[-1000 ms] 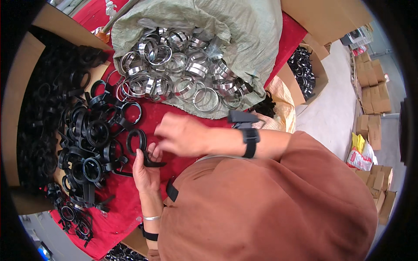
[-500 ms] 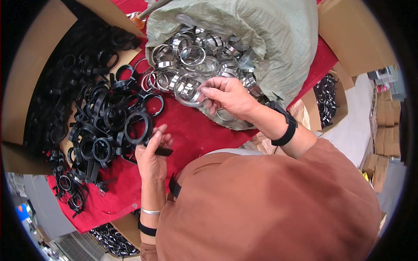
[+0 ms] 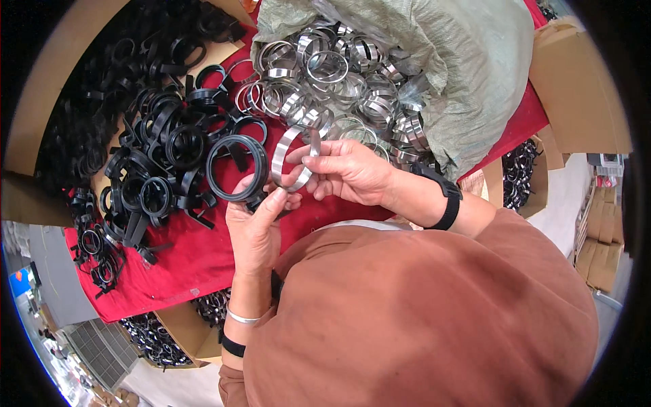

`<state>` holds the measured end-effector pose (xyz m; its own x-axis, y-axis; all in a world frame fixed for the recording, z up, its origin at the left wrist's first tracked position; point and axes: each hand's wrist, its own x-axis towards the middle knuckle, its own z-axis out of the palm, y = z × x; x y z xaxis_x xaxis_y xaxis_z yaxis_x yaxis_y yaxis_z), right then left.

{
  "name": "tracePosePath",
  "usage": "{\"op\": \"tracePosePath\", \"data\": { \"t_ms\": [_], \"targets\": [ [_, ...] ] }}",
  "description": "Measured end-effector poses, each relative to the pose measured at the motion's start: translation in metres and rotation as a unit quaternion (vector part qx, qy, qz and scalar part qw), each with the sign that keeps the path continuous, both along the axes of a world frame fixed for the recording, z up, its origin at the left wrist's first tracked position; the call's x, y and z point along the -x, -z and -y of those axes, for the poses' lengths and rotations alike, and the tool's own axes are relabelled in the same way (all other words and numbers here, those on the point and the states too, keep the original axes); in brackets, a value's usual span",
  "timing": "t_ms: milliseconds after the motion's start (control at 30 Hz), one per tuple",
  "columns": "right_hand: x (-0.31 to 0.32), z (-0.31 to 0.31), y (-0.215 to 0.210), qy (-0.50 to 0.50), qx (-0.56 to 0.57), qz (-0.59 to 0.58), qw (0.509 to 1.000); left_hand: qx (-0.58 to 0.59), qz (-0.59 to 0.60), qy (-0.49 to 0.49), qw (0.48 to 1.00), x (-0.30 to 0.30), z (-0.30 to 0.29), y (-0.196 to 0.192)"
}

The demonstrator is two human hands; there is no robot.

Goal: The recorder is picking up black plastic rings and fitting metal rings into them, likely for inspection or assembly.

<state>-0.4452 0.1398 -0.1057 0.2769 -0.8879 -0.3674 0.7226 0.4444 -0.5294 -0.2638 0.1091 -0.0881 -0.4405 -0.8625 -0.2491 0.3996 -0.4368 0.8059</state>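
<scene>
My left hand (image 3: 256, 227) grips a black plastic ring (image 3: 260, 166) by its lower side, where a short tab sticks out. Close by on the right, my right hand (image 3: 352, 171) pinches a shiny metal ring (image 3: 279, 157), tilted so its wide band shows. The two rings are side by side, nearly touching. Left of my hands lies a heap of black plastic rings (image 3: 163, 119) with tabs. Beyond my right hand, many loose metal rings (image 3: 327, 66) spill from a pale green woven sack (image 3: 468, 61).
A red cloth (image 3: 176, 258) covers the table. At the left stands a cardboard box (image 3: 34, 193) with more black parts inside. Other cardboard boxes of dark parts sit below the table, one at the right (image 3: 539, 183) and one at the lower left (image 3: 183, 332).
My right hand has brought the metal ring away from the pile, down and left toward the black ring. My left hand has moved right and raised the black ring. The view has shifted slightly.
</scene>
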Motion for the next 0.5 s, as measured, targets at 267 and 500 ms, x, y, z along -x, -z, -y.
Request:
{"op": "tracePosePath", "data": {
  "t_ms": [267,500],
  "targets": [
    [-0.014,-0.003,0.003,-0.017,0.004,0.043,0.999,-0.046,-0.055,-0.027,0.997,-0.017,0.007,0.003],
    [-0.032,0.000,-0.011,0.061,0.113,-0.363,0.923,-0.165,0.007,-0.032,0.986,-0.039,0.024,0.011]
  ]
}}
